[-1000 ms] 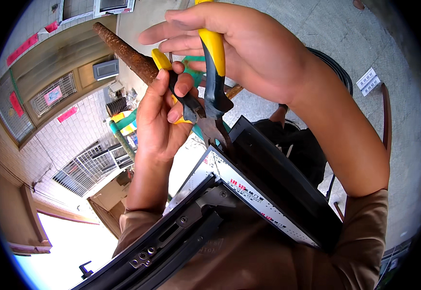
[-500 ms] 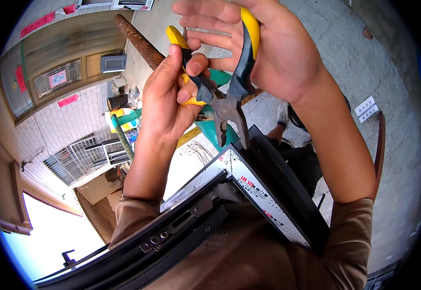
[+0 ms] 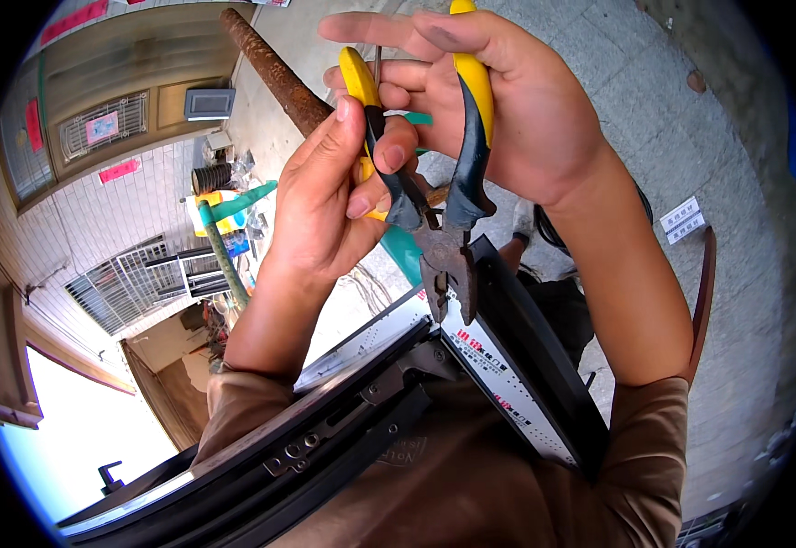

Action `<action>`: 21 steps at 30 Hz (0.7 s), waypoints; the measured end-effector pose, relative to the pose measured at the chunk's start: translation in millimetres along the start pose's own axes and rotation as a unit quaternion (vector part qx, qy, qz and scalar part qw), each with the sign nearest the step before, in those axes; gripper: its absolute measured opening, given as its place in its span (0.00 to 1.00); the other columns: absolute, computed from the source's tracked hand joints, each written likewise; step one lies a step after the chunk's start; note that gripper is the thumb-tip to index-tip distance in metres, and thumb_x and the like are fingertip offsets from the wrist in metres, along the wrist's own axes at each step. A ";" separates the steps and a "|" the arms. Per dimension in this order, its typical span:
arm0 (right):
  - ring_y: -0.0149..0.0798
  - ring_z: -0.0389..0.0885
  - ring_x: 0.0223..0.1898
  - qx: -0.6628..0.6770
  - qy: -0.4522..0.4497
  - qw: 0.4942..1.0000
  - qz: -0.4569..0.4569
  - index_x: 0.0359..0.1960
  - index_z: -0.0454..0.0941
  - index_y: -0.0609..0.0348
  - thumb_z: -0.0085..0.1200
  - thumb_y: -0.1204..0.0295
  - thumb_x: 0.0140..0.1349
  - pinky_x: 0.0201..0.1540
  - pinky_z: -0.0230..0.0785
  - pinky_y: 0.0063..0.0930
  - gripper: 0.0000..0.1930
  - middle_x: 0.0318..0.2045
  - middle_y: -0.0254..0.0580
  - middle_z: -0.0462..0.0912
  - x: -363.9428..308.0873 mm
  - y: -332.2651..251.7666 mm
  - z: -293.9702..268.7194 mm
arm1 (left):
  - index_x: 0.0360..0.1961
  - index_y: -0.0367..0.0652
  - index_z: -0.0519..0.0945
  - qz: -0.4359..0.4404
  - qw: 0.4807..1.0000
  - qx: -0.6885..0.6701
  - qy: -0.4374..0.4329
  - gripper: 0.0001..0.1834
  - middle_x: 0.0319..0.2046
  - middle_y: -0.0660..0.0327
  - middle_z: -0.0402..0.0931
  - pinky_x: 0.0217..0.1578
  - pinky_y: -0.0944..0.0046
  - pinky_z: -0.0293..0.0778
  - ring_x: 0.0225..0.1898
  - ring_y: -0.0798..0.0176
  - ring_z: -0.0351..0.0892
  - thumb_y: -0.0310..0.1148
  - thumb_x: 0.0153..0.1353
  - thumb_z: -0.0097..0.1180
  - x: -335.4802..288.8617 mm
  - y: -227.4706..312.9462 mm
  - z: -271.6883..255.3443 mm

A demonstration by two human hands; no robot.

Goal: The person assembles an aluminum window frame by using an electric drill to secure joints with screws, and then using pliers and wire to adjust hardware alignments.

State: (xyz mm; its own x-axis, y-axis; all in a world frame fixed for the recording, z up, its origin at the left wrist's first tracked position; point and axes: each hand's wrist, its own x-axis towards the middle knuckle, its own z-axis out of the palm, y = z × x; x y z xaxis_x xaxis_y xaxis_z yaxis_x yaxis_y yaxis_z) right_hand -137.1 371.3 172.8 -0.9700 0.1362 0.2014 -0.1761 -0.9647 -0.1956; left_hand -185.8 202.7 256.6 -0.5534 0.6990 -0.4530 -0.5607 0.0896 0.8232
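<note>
A pair of pliers with yellow and dark grips hangs jaws downward, its handles spread and its jaws slightly parted. My left hand pinches the left grip between thumb and fingers. By those fingers show a thin metal rod and bits of yellow; I cannot tell whether they are one tool. The right grip lies against the palm of my right hand, under its thumb, while the other fingers stretch out behind. Below, the jaws overlap the mitred corner of a black metal frame with white printed film; contact cannot be made out.
A dark metal hinge arm runs along the frame's left side. Behind my hands are a rusty pipe and green tubing. A person's dark-clothed leg is beyond the frame. A white label lies on the grey paving.
The pliers have moved down in the view, over the frame's corner. Their handles and jaws are closer together. My left hand has shifted right, toward my right hand.
</note>
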 end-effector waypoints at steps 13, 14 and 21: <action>0.59 0.83 0.54 0.161 -0.173 0.968 0.088 0.71 0.67 0.69 0.43 0.57 0.70 0.64 0.73 0.52 0.34 0.65 0.66 0.73 7.6 -13.2 -22.7 | 0.61 0.37 0.72 0.040 0.995 -0.050 -0.081 0.22 0.36 0.64 0.73 0.33 0.73 0.68 0.21 0.79 0.55 0.46 0.86 0.38 26.3 6.9 -11.6; 0.60 0.83 0.54 0.155 -0.165 0.970 0.088 0.71 0.68 0.69 0.44 0.56 0.69 0.65 0.73 0.52 0.34 0.65 0.66 0.74 8.2 -16.0 -20.7 | 0.61 0.37 0.72 0.041 0.996 -0.044 -0.070 0.22 0.35 0.64 0.73 0.32 0.73 0.68 0.21 0.79 0.55 0.46 0.86 0.38 26.8 6.5 -9.8; 0.61 0.84 0.53 0.091 -0.049 0.989 0.109 0.70 0.68 0.69 0.47 0.56 0.67 0.65 0.72 0.50 0.35 0.64 0.64 0.75 -0.6 -21.5 -1.7 | 0.62 0.37 0.71 0.034 0.997 -0.056 -0.042 0.22 0.35 0.63 0.72 0.31 0.74 0.66 0.22 0.78 0.56 0.46 0.86 0.37 23.2 3.8 -8.3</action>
State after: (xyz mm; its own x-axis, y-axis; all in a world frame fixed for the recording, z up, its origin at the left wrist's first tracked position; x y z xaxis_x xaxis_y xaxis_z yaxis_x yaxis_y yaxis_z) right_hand -133.0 392.3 175.3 -0.9590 -0.0933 0.2678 0.0769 -0.9945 -0.0710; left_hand -205.9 213.4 246.4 -0.5410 0.7586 -0.3630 -0.5914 -0.0363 0.8056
